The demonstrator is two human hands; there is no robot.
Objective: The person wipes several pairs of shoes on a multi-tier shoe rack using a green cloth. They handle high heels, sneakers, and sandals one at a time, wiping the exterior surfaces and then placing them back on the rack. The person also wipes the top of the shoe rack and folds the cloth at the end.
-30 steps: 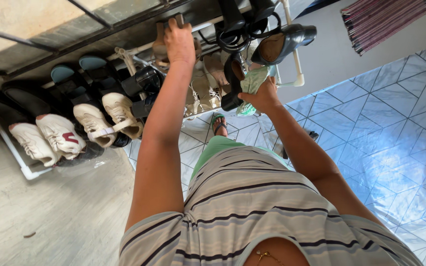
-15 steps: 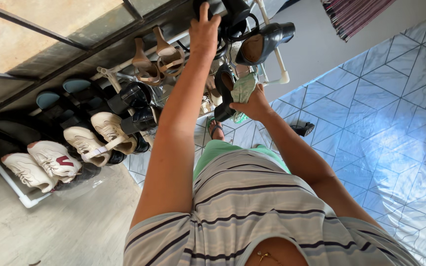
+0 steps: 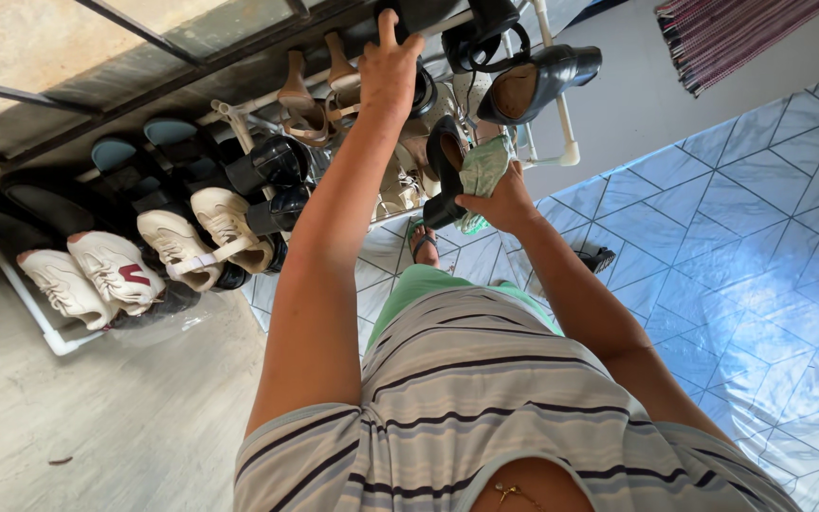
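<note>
I see my left hand raised to the top of the white shoe rack, fingers curled around a black shoe there, with the index finger extended upward along it. My right hand sits lower, closed in a grip that holds a green cloth and a black heeled shoe together; the cloth is bunched against the shoe's opening, and the shoe hangs just in front of the rack's right end.

Count of items on the rack, as far as visible: two tan high-heeled sandals just left of my left hand; one black pump on the upper right; two glossy black heeled shoes at mid-level; four cream sneakers along the lower left, one with a red mark. Further dark shoes lie behind the sneakers; I cannot tell their number. One striped rug lies at the upper right of the tiled floor.
</note>
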